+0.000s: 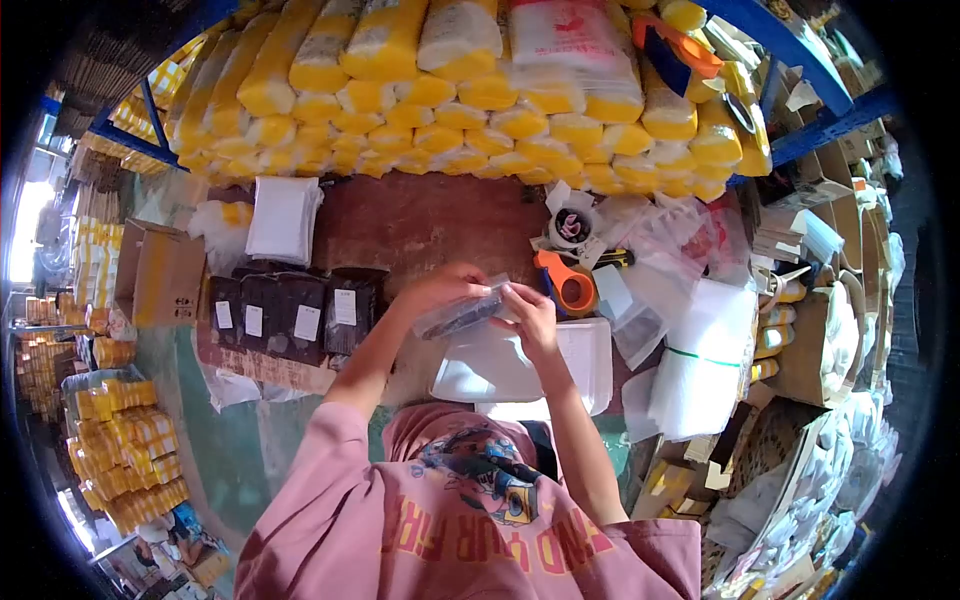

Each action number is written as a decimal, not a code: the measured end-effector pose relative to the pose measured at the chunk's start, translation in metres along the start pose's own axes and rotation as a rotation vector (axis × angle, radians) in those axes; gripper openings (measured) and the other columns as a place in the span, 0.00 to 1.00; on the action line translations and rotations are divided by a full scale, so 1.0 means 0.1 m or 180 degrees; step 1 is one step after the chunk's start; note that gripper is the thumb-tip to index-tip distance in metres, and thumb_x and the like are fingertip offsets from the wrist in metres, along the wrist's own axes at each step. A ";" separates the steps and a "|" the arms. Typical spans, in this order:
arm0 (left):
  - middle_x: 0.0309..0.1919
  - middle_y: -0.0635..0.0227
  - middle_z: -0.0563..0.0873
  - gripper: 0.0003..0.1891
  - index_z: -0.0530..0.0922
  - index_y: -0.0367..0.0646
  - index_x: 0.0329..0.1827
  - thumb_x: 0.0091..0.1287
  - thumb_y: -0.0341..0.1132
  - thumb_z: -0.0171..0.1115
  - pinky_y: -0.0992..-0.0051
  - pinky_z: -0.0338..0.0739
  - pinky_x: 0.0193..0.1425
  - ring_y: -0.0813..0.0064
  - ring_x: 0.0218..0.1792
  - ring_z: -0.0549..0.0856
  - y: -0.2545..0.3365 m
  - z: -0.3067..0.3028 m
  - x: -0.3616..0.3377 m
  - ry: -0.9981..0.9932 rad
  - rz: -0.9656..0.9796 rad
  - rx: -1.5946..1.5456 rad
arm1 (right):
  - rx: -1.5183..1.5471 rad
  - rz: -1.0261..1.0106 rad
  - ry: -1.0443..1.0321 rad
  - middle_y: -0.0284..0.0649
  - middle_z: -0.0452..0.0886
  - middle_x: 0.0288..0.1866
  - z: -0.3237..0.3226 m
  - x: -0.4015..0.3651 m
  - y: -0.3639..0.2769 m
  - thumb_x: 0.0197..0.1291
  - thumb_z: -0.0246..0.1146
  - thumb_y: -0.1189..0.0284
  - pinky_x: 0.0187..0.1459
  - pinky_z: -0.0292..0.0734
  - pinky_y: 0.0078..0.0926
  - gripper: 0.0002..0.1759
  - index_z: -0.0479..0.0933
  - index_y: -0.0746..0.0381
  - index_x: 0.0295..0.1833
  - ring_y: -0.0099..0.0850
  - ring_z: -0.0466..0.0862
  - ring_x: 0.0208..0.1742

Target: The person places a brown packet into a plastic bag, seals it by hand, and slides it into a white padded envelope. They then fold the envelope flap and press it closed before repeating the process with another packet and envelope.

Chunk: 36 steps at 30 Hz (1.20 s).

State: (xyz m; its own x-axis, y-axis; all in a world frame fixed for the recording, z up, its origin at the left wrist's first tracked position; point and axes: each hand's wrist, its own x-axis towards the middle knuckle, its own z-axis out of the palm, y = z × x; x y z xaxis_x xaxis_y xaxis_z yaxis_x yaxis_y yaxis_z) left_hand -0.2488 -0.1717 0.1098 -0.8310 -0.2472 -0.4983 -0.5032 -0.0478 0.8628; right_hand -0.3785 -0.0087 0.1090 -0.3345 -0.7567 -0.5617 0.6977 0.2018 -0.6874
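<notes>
Over the front of the table, both hands hold a small clear plastic bag (465, 312) with something dark inside. My left hand (448, 288) has its fingers closed on the bag's upper side. At the bag's right end, my right hand (530, 318) pinches a corner between thumb and fingers. The exact kind of dark content cannot be made out. Just below the hands lies a white tray (585, 365), partly covered by my right forearm. To the left stand several dark packs (283, 315) with white labels.
An orange tape dispenser (572, 288) and a yellow-black cutter (615, 258) lie right of the hands. Clear bags (705, 350) are stacked farther right. A white stack (284, 220) and a cardboard box (160, 272) sit left. Yellow wrapped bundles (430, 110) fill the back.
</notes>
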 end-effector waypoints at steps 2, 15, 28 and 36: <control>0.38 0.69 0.85 0.19 0.83 0.38 0.51 0.66 0.44 0.61 0.75 0.75 0.46 0.78 0.40 0.81 -0.05 -0.03 0.05 0.0118 0.0073 0.0079 | -0.0024 -0.0020 0.0095 0.37 0.81 0.43 -0.02 0.09 0.06 0.67 0.64 0.69 0.43 0.89 0.38 0.15 0.79 0.69 0.52 0.29 0.84 0.45; 0.35 0.65 0.88 0.20 0.85 0.36 0.44 0.60 0.46 0.69 0.75 0.77 0.43 0.76 0.36 0.84 0.24 0.09 -0.04 0.0532 -0.0295 0.0006 | -0.0311 0.0151 0.0548 0.36 0.79 0.37 0.09 0.08 0.02 0.64 0.65 0.68 0.38 0.90 0.39 0.15 0.80 0.69 0.47 0.28 0.83 0.40; 0.35 0.60 0.89 0.22 0.87 0.37 0.44 0.60 0.49 0.68 0.72 0.76 0.43 0.72 0.35 0.85 0.20 0.11 0.10 0.0701 0.0014 0.0358 | -0.0471 -0.0302 0.0156 0.34 0.78 0.34 0.00 0.10 0.06 0.70 0.60 0.66 0.37 0.90 0.35 0.16 0.80 0.71 0.47 0.23 0.80 0.35; 0.33 0.56 0.89 0.16 0.88 0.41 0.42 0.58 0.44 0.68 0.70 0.78 0.41 0.69 0.33 0.87 0.27 0.11 0.17 0.0620 0.0328 0.1108 | -0.0533 -0.0384 0.0265 0.36 0.78 0.34 -0.04 0.08 0.11 0.70 0.60 0.67 0.34 0.90 0.32 0.17 0.81 0.74 0.48 0.26 0.82 0.34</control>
State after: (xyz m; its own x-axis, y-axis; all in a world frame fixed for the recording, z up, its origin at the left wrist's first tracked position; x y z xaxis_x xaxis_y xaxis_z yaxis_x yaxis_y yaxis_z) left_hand -0.2790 -0.1663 0.1233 -0.8377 -0.4136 -0.3566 -0.4976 0.3089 0.8105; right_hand -0.3761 -0.0103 0.0947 -0.4652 -0.7291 -0.5019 0.5369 0.2184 -0.8149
